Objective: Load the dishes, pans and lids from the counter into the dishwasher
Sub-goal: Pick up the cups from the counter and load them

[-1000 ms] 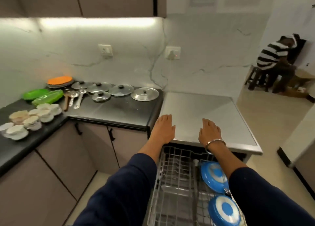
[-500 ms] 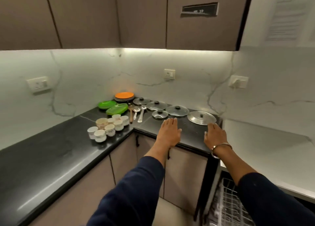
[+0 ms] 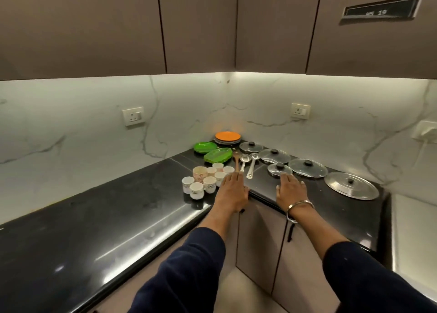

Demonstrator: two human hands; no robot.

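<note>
Dishes and lids lie on the black worktop (image 3: 94, 230) in the corner under lit cabinets, none of them held. Nearest, both arms in dark sleeves reach forward. The left hand (image 3: 231, 192) is palm down over the worktop's inner corner, fingers straight and pressed together, tips at the handle ends of the spoons. The right hand (image 3: 289, 189), with a metal bangle (image 3: 299, 210) on the wrist, is flat too, fingers together, tips just short of the smallest glass lid (image 3: 279, 169). Left of the hands stands a cluster of small cups (image 3: 203, 180). Beyond lie a wooden spoon (image 3: 236, 161) and two steel ladles (image 3: 248, 165), then three more glass lids (image 3: 307, 168) and a large steel lid (image 3: 351, 188) to the right. Farthest back are green plates (image 3: 217, 155) and an orange plate (image 3: 227, 136) atop a stack.
</note>
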